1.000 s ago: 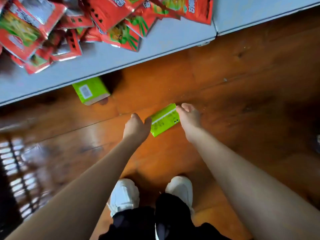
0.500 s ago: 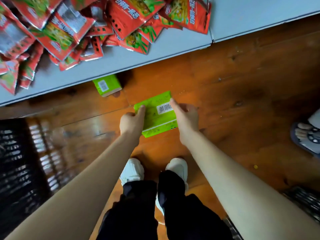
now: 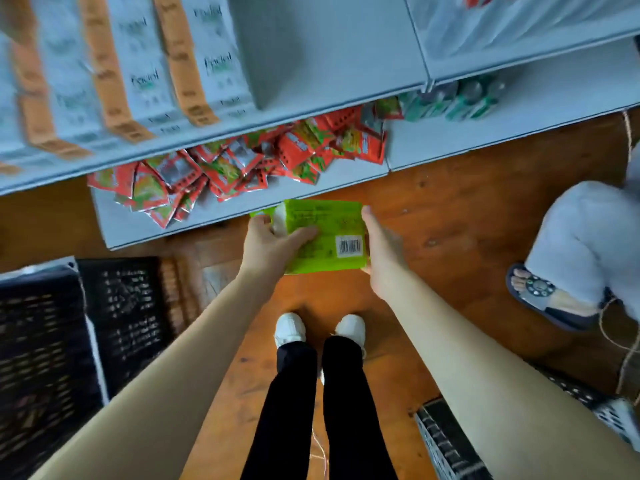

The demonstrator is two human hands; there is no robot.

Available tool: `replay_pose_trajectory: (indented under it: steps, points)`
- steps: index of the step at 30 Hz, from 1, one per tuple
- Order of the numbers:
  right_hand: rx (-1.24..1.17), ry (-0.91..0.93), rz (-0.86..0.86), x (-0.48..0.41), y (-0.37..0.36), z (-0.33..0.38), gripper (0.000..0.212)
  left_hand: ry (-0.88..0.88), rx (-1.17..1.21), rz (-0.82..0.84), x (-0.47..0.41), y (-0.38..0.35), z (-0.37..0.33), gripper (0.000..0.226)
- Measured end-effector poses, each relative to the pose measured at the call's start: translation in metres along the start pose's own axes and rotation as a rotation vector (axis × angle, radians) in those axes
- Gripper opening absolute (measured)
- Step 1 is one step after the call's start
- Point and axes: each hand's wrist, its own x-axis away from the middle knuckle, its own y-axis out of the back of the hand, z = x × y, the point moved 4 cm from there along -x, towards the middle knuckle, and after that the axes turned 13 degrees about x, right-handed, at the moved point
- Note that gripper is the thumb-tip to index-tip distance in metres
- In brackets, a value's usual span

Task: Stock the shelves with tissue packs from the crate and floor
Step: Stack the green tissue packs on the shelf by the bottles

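The green tissue pack [image 3: 329, 230] is coming up off the floor [image 3: 450, 209] compared with half a second ago, when it was sitting lower between the hands; we are now seeing it carried level, barcode up, just in front of the bottom shelf [image 3: 114, 220] and clear of the boards; we are judging the pickup done and the shelving step as just beginning. The left hand [image 3: 270, 247] is gripping the pack's left end, thumb lying across the top face, fingers curling under; the right hand [image 3: 382, 254] is pressing flat on the right end, fingers straight and held together. Counting: we are logging one pack in the hands; a green sliver by the left thumb may be a second, we cannot tell; two white shoes [image 3: 291, 329]; one black crate [image 3: 121, 323] at left, possibly two side by side, and another crate [image 3: 446, 441] at lower right; three orange-banded white boxes [image 3: 145, 74] on the upper shelf, blurred; red snack packets [image 3: 242, 168] piling too thick to count; one sandalled foot [image 3: 540, 292] of another person at right.
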Motion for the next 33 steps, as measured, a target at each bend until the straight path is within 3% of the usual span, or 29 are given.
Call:
replay_pose_trajectory:
  steps: [5, 11, 13, 15, 17, 19, 22, 25, 27, 33]
  points:
    - [0.005, -0.03, 0.15, 0.059, 0.009, 0.055, 0.069, -0.187, -0.13, 0.082, 0.06, 0.014, -0.087, 0.098]
    - [-0.022, 0.057, 0.218, 0.134, 0.022, 0.115, 0.039, -0.401, -0.423, 0.104, 0.121, 0.019, -0.164, 0.086]
    - [-0.034, 0.109, 0.223, 0.155, 0.028, 0.136, 0.02, -0.349, -0.279, 0.134, 0.14, 0.02, -0.188, 0.076]
    - [-0.047, 0.165, 0.209, 0.172, 0.038, 0.157, 0.009, -0.237, 0.03, 0.125, 0.153, 0.025, -0.206, 0.054]
    - [-0.032, 0.282, 0.231, 0.19, 0.044, 0.182, 0.008, -0.182, 0.303, 0.053, 0.162, 0.03, -0.222, 0.04]
    - [-0.053, 0.356, 0.253, 0.208, 0.046, 0.204, 0.013, -0.238, 0.438, -0.053, 0.168, 0.032, -0.237, 0.024]
    - [-0.137, 0.419, 0.241, 0.228, 0.052, 0.234, 0.023, -0.336, 0.541, -0.117, 0.184, 0.028, -0.26, 0.021]
    - [-0.138, 0.51, 0.287, 0.247, 0.059, 0.26, 0.014, -0.417, 0.622, -0.11, 0.199, 0.025, -0.284, 0.057]
    - [-0.14, 0.543, 0.329, 0.256, 0.063, 0.272, 0.011, -0.46, 0.674, -0.109, 0.204, 0.025, -0.298, 0.063]
    - [-0.268, 0.597, 0.358, 0.266, 0.074, 0.312, 0.012, -0.561, 0.638, -0.029, 0.212, 0.014, -0.343, 0.021]
